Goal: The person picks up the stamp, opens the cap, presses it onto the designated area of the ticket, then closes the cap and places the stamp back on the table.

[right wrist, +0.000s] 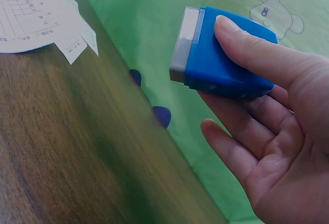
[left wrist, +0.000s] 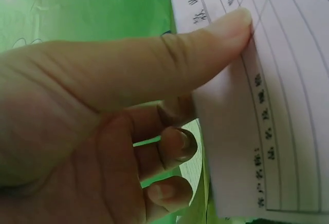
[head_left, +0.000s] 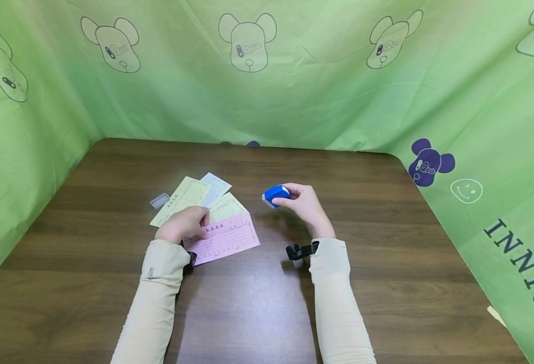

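Observation:
My left hand (head_left: 182, 224) pinches the left end of a pink printed form (head_left: 226, 238), its thumb on the printed face in the left wrist view. Under and behind that form fan out a yellow form (head_left: 187, 196), a second pale yellow form (head_left: 227, 206) and a pale blue one (head_left: 218, 187). In my right hand (head_left: 308, 206) a blue stamp (right wrist: 231, 54) is held between thumb and fingers above the table. Its greyish-white end (right wrist: 185, 44) points left, toward the forms. A clear plastic cap (head_left: 160, 200) lies left of the yellow form.
All this is on a dark wood-grain table (head_left: 249, 313). A green printed curtain (head_left: 294, 101) hangs round its back and sides. Black camera straps (head_left: 301, 251) sit at the wrists. A small pale object (head_left: 496, 316) shows at the table's right edge.

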Tool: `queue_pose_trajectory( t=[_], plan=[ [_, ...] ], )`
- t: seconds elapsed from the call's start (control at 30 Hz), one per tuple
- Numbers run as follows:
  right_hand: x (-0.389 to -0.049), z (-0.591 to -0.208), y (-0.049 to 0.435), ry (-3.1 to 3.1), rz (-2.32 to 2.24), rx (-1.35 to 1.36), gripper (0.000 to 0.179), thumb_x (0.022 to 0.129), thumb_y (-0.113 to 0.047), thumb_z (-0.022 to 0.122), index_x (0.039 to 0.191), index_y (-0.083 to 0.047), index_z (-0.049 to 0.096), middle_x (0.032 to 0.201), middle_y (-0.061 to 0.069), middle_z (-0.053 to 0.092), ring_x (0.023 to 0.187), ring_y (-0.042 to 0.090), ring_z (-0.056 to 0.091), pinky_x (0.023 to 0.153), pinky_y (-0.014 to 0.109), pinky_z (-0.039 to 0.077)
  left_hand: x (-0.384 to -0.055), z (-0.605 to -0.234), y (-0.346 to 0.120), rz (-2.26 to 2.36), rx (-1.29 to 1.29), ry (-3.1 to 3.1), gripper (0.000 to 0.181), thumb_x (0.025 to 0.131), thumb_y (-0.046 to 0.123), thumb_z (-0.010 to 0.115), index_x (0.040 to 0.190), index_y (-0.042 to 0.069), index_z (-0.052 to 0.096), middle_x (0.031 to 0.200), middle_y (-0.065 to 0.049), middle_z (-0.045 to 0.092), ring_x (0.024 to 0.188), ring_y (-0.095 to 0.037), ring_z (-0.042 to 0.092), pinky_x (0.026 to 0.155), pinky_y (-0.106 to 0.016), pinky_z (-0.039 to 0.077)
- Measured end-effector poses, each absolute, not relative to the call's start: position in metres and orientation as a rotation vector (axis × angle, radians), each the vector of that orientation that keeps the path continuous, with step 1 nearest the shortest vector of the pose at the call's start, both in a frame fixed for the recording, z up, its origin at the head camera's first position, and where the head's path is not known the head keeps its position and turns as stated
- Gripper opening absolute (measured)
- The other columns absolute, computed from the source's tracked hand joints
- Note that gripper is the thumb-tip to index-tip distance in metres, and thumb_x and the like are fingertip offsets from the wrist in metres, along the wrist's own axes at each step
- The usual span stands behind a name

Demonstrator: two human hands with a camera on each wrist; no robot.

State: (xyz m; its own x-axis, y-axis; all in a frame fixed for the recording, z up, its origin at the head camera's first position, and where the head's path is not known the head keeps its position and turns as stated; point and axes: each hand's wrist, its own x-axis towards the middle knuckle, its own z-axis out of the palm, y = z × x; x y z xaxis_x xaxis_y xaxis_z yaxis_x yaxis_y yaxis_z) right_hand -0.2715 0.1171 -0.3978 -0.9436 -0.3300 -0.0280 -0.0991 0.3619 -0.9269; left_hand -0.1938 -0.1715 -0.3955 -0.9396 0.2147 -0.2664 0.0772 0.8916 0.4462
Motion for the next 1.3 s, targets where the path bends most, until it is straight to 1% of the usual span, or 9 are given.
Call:
queue_pose_trajectory(
  t=[0.1,0.17,0.4,0.63,0.8,0.9,1.03,1.2,1.3],
  plan=[
    [-0.272,-0.398,0.118,2.411,-1.617,-0.387,0.043,0.084,-0.016,0.076,0.122,-0.001,0.064,0.121,0.021,0.066,0.105,0.026,0.065,0.095,0.037,0.052,-0.194,-0.395,-0.171,0.636,0.251,2.754,0.026,0.079,0.006,0.075,0.074,0.008,0.049,0.07,-0.002,0.045,0.068,-0.017,0.047,0.057,-0.025,0.034],
    [-0.272,-0.398,0.118,2.406,-1.623,-0.385,0.043,0.084,-0.016,0.076,0.122,-0.001,0.064,0.121,0.021,0.066,0.104,0.024,0.065,0.093,0.034,0.052,-0.194,-0.394,-0.171,0.642,0.273,2.77,0.023,0.081,0.007,0.073,0.074,0.009,0.051,0.07,-0.001,0.045,0.069,-0.017,0.047,0.058,-0.026,0.034],
    [-0.273,-0.397,0.12,2.374,-1.67,-0.379,0.042,0.084,-0.014,0.075,0.121,0.002,0.064,0.12,0.023,0.066,0.096,0.015,0.065,0.082,0.02,0.051,-0.198,-0.39,-0.171,0.698,0.366,2.873,0.012,0.085,0.008,0.069,0.079,0.007,0.058,0.072,-0.004,0.055,0.07,-0.018,0.051,0.061,-0.026,0.037],
    [-0.271,-0.395,0.12,2.364,-1.669,-0.382,0.042,0.084,-0.012,0.074,0.123,0.002,0.062,0.12,0.024,0.065,0.092,0.011,0.065,0.08,0.018,0.051,-0.206,-0.385,-0.16,0.655,0.355,2.899,0.01,0.087,0.015,0.07,0.084,0.009,0.063,0.077,-0.004,0.06,0.072,-0.019,0.051,0.064,-0.028,0.037],
    [-0.271,-0.396,0.118,2.355,-1.686,-0.392,0.041,0.084,-0.011,0.074,0.121,0.004,0.063,0.117,0.025,0.066,0.086,0.005,0.065,0.078,0.016,0.052,-0.211,-0.384,-0.15,0.639,0.346,2.891,0.01,0.087,0.018,0.07,0.087,0.008,0.067,0.079,-0.004,0.062,0.074,-0.019,0.052,0.067,-0.03,0.039],
    [-0.271,-0.396,0.119,2.35,-1.693,-0.393,0.04,0.084,-0.01,0.074,0.121,0.004,0.063,0.116,0.025,0.066,0.084,0.003,0.065,0.078,0.016,0.052,-0.213,-0.384,-0.145,0.635,0.334,2.882,0.013,0.086,0.019,0.071,0.091,0.008,0.07,0.083,-0.004,0.065,0.076,-0.019,0.053,0.07,-0.031,0.042],
    [-0.272,-0.395,0.119,2.347,-1.678,-0.382,0.041,0.084,-0.012,0.075,0.121,0.002,0.063,0.118,0.024,0.066,0.088,0.006,0.066,0.08,0.017,0.052,-0.216,-0.385,-0.139,0.616,0.316,2.888,0.018,0.084,0.021,0.073,0.095,0.008,0.071,0.087,-0.005,0.068,0.079,-0.019,0.056,0.072,-0.033,0.045],
    [-0.272,-0.395,0.119,2.358,-1.644,-0.374,0.042,0.084,-0.013,0.075,0.123,0.001,0.063,0.121,0.022,0.066,0.096,0.013,0.066,0.089,0.026,0.053,-0.219,-0.388,-0.131,0.575,0.325,2.908,0.021,0.084,0.023,0.074,0.1,0.01,0.073,0.09,-0.004,0.071,0.081,-0.02,0.059,0.072,-0.034,0.045],
    [-0.272,-0.396,0.119,2.367,-1.626,-0.373,0.042,0.085,-0.014,0.075,0.123,0.0,0.063,0.121,0.022,0.066,0.099,0.015,0.066,0.092,0.03,0.052,-0.22,-0.39,-0.126,0.532,0.342,2.932,0.021,0.085,0.024,0.073,0.102,0.013,0.074,0.097,-0.003,0.073,0.086,-0.021,0.061,0.075,-0.037,0.047]
  ],
)
